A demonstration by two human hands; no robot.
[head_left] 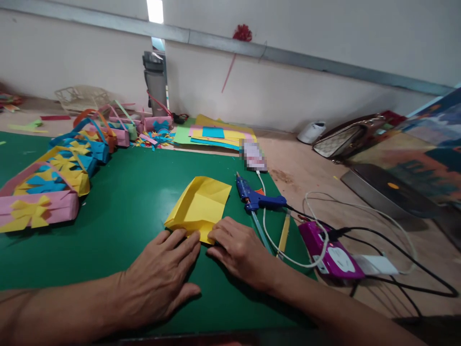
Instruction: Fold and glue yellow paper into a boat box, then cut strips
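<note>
A folded sheet of yellow paper point(207, 199), its left side and near edge raised in creases, lies on the green mat point(122, 250). My left hand point(162, 271) rests with fingers stretched out, their tips pressing the near edge of the paper and the thumb apart on the mat. At the near right corner, my right hand point(239, 245) has its fingers curled and closed on the paper. Some of its fingertips are hidden. Just beyond that hand lies a blue glue gun point(250, 194) with a glue stick in its back.
Small paper baskets point(39, 209) with bows line the left. Coloured paper sheets point(216, 134) and scraps lie at the back, near a grey bottle point(156, 84). A yellow cutter point(284, 235), a phone point(255, 156), cables and a purple power strip point(329, 254) occupy the right.
</note>
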